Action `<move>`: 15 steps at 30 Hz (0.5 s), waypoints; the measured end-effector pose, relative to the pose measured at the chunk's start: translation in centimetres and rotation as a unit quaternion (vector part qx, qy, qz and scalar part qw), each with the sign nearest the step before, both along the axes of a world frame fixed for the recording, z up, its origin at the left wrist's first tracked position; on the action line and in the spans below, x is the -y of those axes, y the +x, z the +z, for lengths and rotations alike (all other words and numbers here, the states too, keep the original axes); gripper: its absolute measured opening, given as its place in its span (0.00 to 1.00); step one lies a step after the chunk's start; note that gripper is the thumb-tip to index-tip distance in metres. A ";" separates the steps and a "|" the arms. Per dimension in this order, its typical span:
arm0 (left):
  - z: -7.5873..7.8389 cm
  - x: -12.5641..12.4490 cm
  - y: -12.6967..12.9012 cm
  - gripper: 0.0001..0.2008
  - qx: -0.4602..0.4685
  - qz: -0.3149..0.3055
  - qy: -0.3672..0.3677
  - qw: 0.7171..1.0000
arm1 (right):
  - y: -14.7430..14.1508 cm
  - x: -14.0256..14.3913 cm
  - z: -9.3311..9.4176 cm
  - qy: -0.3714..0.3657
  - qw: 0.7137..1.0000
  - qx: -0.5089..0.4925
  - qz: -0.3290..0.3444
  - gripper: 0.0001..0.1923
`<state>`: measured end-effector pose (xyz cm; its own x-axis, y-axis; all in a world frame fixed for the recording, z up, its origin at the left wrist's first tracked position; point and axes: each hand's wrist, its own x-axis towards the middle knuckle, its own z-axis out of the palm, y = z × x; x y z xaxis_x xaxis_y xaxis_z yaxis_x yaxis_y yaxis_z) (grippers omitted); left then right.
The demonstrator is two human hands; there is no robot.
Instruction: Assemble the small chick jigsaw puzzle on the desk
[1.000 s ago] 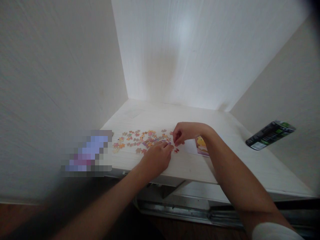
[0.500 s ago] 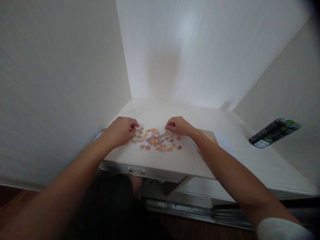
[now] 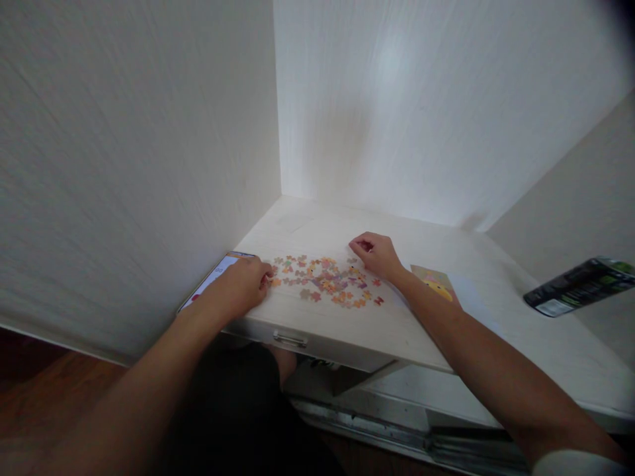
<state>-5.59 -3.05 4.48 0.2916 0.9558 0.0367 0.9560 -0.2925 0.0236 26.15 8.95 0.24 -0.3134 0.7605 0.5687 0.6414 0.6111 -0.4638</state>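
Two bare hands rest on the pale wooden desk top [image 3: 397,330], either side of a scatter of small orange, pink and purple jigsaw pieces [image 3: 330,283]. Left of the scatter, the left hand [image 3: 241,287] lies curled with its fingertips touching the outermost pieces; whether it grips one I cannot tell. Right of the scatter, the right hand [image 3: 378,254] has fingers bent, pinched narrow at the far edge pieces. Further right lies a yellow picture card [image 3: 434,283]; far right, a dark green-printed can [image 3: 578,287].
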 end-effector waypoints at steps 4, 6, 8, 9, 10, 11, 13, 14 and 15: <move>-0.2 0.2 0.2 0.14 -0.011 0.007 0.020 1.000 | 0.0 0.0 -0.4 -0.009 1.000 -0.005 -0.007 0.12; -0.4 0.2 0.4 0.14 -0.017 0.009 0.025 0.999 | -0.1 0.0 -0.4 -0.013 1.000 -0.001 -0.005 0.12; -0.7 0.2 0.7 0.13 -0.023 0.009 0.030 0.999 | -0.2 0.0 -0.5 -0.021 1.000 -0.001 0.000 0.12; -0.8 0.2 0.8 0.12 -0.026 0.009 0.033 0.999 | -0.2 0.0 -0.5 -0.026 1.000 0.000 0.000 0.12; -0.9 0.2 0.9 0.12 -0.029 0.010 0.036 0.999 | -0.2 0.0 -0.5 -0.031 1.000 0.002 0.000 0.12; -1.1 0.2 0.9 0.12 -0.032 0.012 0.040 0.999 | -0.3 0.0 -0.6 -0.036 0.999 0.004 0.000 0.12; -1.2 0.2 1.0 0.11 -0.037 0.015 0.048 0.998 | -0.4 0.0 -0.6 -0.041 0.999 0.010 0.003 0.12; -1.3 0.3 1.0 0.11 -0.039 0.017 0.053 0.998 | -0.4 0.1 -0.6 -0.041 0.999 0.011 0.005 0.12; -1.3 0.3 1.1 0.11 -0.040 0.019 0.057 0.997 | -0.5 0.1 -0.6 -0.041 0.999 0.010 0.007 0.12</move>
<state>-4.51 -3.34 3.13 0.2614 0.9572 0.1239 0.9639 -0.2522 -0.0848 25.69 8.86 -0.40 -0.3354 0.7998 0.4978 0.6422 0.5807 -0.5003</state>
